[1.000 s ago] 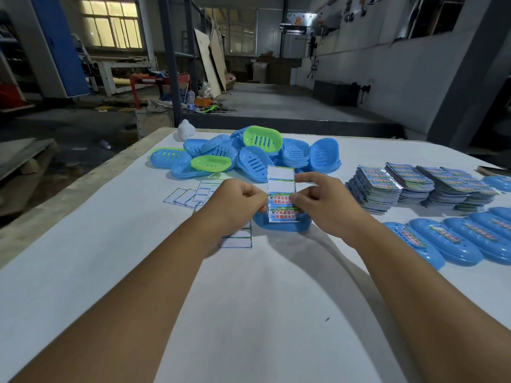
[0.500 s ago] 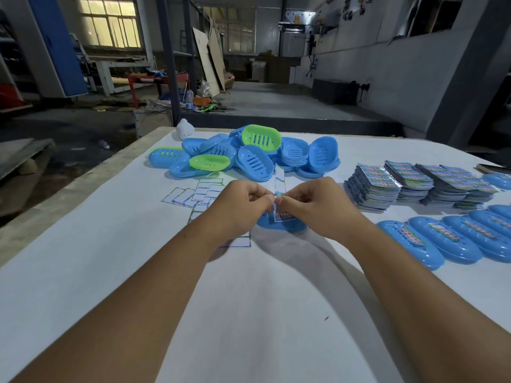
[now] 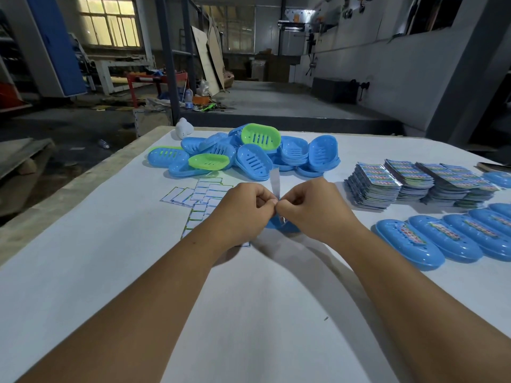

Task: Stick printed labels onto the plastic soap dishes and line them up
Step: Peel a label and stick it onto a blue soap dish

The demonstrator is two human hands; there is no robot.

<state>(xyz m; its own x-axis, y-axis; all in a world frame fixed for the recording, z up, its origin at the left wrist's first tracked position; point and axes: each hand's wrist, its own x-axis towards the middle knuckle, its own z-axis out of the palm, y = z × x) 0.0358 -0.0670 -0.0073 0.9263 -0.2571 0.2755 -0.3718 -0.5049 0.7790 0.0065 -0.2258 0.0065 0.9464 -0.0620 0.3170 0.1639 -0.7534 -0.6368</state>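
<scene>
I have my left hand (image 3: 243,207) and right hand (image 3: 312,208) knuckle to knuckle, fingertips of both pinching one printed label (image 3: 275,182), which stands edge-on between them, just above a blue soap dish (image 3: 287,227) that lies on the tabletop (image 3: 83,272) mostly hidden under my right hand. The label looks to me thin, light and floppy, glossy on its backing; I judge it best held by a corner, peeling slowly so it neither tears nor curls onto itself. The dish seems rigid moulded plastic, smooth and a little slick, light enough to skid, so I would steady it by its rim. Left lie white discarded backing slips (image 3: 199,197); beyond, a heap of slotted blue and green dishes (image 3: 249,154); right, stacks of labels (image 3: 409,181) and a row of labelled dishes (image 3: 442,239).
</scene>
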